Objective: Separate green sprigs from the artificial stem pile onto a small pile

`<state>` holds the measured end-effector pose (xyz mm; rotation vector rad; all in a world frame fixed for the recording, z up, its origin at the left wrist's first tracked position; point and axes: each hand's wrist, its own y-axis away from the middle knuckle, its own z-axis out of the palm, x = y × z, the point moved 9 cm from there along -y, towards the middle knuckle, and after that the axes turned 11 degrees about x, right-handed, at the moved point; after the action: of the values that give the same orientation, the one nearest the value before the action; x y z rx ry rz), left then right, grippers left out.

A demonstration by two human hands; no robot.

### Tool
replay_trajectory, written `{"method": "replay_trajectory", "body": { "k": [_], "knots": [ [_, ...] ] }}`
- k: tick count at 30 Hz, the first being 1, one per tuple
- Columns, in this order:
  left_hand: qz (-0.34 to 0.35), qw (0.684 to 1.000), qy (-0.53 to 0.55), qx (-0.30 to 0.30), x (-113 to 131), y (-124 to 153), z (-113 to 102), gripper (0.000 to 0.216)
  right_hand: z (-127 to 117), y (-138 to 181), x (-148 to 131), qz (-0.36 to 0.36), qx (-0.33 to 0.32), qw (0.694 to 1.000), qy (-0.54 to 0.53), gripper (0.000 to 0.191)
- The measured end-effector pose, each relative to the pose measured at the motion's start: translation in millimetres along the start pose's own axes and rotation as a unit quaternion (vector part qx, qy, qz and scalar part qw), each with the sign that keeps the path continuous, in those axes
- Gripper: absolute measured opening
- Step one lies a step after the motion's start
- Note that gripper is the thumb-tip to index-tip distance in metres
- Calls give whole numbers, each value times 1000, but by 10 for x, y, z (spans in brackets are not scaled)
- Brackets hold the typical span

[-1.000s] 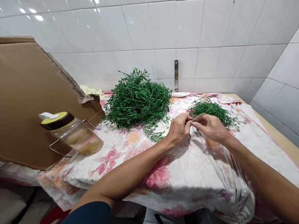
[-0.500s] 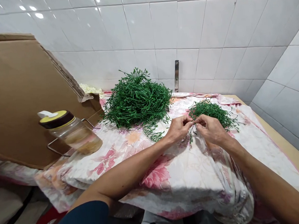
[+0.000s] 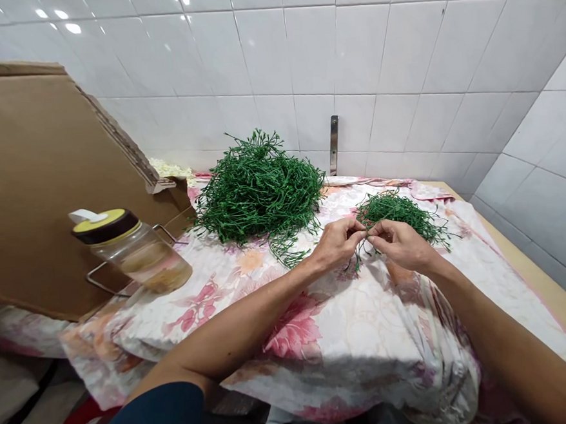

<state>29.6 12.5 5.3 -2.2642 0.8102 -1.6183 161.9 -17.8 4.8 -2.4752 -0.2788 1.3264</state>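
My left hand (image 3: 336, 242) and my right hand (image 3: 399, 246) meet fingertip to fingertip over the flowered cloth (image 3: 368, 322). Both pinch a thin green plastic sprig (image 3: 363, 251) that hangs down between them. Just behind my right hand lies a small heap of green sprigs (image 3: 399, 211). A much bigger heap of green sprigs (image 3: 259, 191) sits further left, near the tiled wall.
A clear bottle with a yellow and brown lid (image 3: 130, 248) lies tilted on a wire holder at the left. Behind it leans a large cardboard sheet (image 3: 39, 184). A metal bracket (image 3: 334, 144) is fixed to the wall. The bare table edge (image 3: 544, 284) runs along the right.
My two hands have risen a little and turned the sprig between their fingertips. The sprig now hangs lower between them. The heaps and the bottle lie as before.
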Motion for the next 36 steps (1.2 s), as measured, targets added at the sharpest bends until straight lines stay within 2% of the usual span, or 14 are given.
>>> {"method": "replay_trajectory", "body": {
  "k": [6,13,16,21,29,32,36],
  "knots": [
    [20,1000,-11,-7,75,-8,-17,19,87,3,120,95,-61,983,-144,40],
    [34,998,7,-43,177,8,4,18,160,92,173,211,-116,929,-280,38],
    [32,998,15,-58,189,4,7,18,143,109,201,225,-132,924,-281,41],
    [30,998,10,-52,157,-9,0,17,133,122,213,235,-151,921,-271,42],
    [37,999,-22,-25,146,4,-7,18,107,49,191,203,-95,948,-224,43],
    [27,999,-37,-23,116,9,0,17,107,13,191,164,-77,967,-177,36],
    [3,998,-60,-26,65,17,17,16,85,-19,169,109,-32,992,-59,27]
  ]
}}
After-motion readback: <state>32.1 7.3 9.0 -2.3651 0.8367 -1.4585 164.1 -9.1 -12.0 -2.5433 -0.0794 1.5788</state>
